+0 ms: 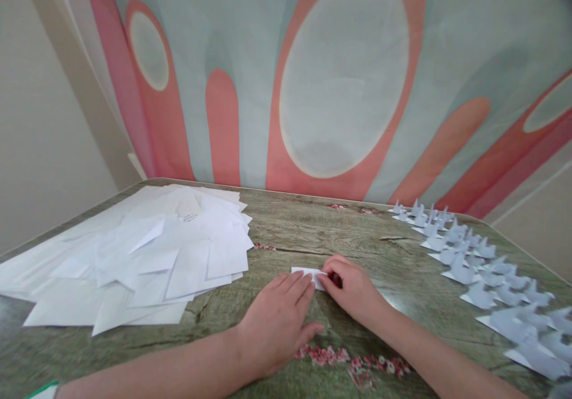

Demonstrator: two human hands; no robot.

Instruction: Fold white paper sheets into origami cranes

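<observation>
A small folded piece of white paper lies on the table in front of me. My left hand rests palm down, its outstretched fingers lying flat over the paper's left and near part. At the paper's right end, my right hand pinches the edge between thumb and curled fingers. Part of the paper is hidden beneath both hands, so its full folded shape cannot be made out.
A wide, loose pile of white paper sheets spreads over the left side of the wood-grain table. Several folded white paper figures, bird-like, stand in rows along the right. A patterned wall rises behind the far edge.
</observation>
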